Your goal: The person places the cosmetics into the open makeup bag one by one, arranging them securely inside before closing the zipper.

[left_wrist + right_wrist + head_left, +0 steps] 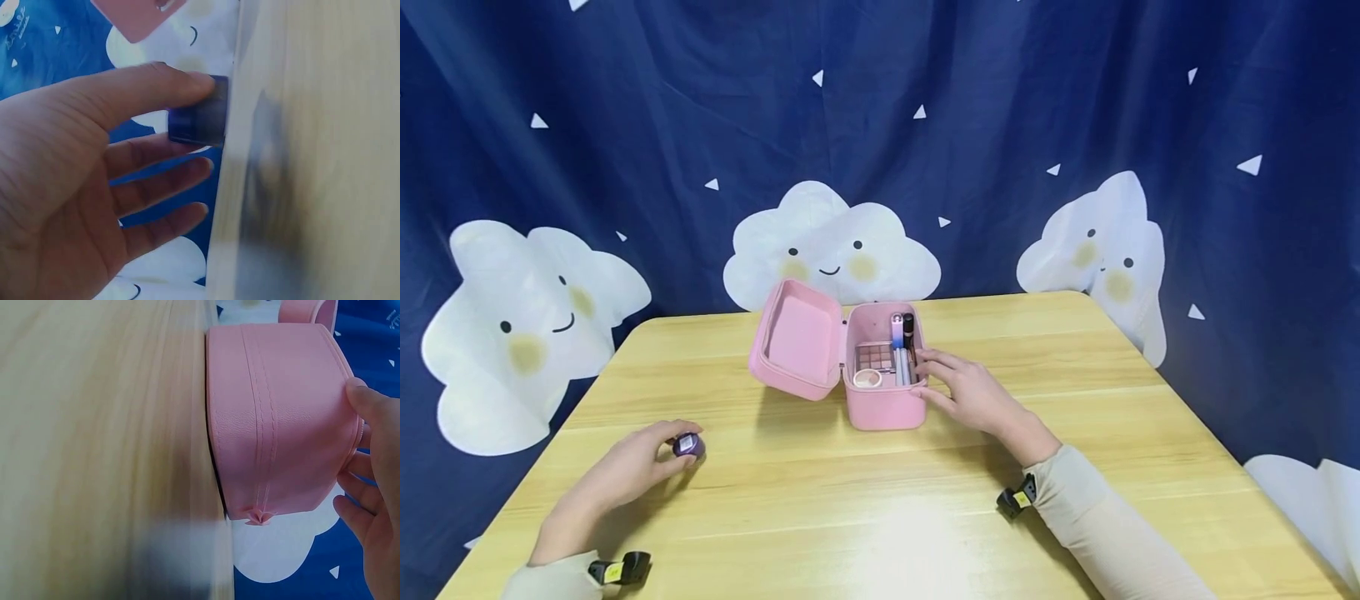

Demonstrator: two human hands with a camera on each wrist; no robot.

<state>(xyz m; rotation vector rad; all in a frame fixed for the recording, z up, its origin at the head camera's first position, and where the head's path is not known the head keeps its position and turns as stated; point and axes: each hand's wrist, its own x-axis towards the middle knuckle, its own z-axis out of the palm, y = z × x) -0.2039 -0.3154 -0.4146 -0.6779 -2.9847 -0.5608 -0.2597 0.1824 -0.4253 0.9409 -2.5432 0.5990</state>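
Observation:
Thumb and index finger of my left hand (628, 467) pinch a small dark purple container (689, 446) with a white label on its end. In the left wrist view the container (200, 115) is at the tabletop; I cannot tell if it touches. My right hand (973, 396) holds the right rim of a pink makeup case (886, 410), thumb on the front edge, fingers over the side. The case stands upright, its lid (801, 337) swung out to the left. Inside are an eyeshadow palette (875, 357), a round compact (867, 378) and several slim tubes (902, 367).
The wooden table (760, 517) carries the case near its back edge. Behind it hangs a dark blue curtain (647, 100) with smiling clouds and white triangles. Each wrist wears a black strapped camera, the left camera (621, 569) close to the tabletop.

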